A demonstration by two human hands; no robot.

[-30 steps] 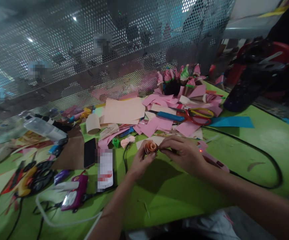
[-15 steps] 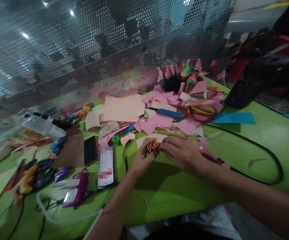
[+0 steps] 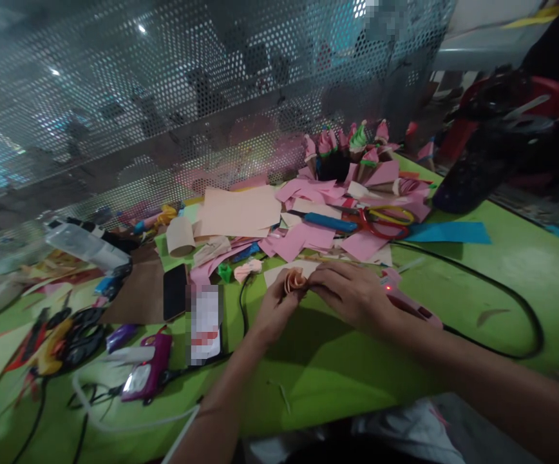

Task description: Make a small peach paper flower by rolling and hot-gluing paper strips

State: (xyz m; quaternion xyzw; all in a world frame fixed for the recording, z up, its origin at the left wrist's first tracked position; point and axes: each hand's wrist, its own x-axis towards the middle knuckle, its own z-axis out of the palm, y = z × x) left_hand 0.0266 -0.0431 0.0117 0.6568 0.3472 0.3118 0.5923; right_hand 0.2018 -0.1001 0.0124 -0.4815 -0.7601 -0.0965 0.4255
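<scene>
Head view: a curled peach paper swirl [image 3: 295,281] held between two hands above a green table [image 3: 328,393].
The left hand [image 3: 277,312] grips the swirl from its 8 o'clock side; the right hand's [image 3: 350,291] fingertips, drawn close together, meet its 3 o'clock edge, though whether they pinch paper I cannot tell. A light left grip should spare the coils, with pressure best kept to the edge. A pink corded tool [image 3: 412,308], red light on, lies at 3 o'clock, partly behind the right wrist, so sideways swings look awkward; pink paper scraps [image 3: 303,240] crowd 12, scissors [image 3: 386,225] sit at 2, a phone [image 3: 207,328] at 8.
</scene>
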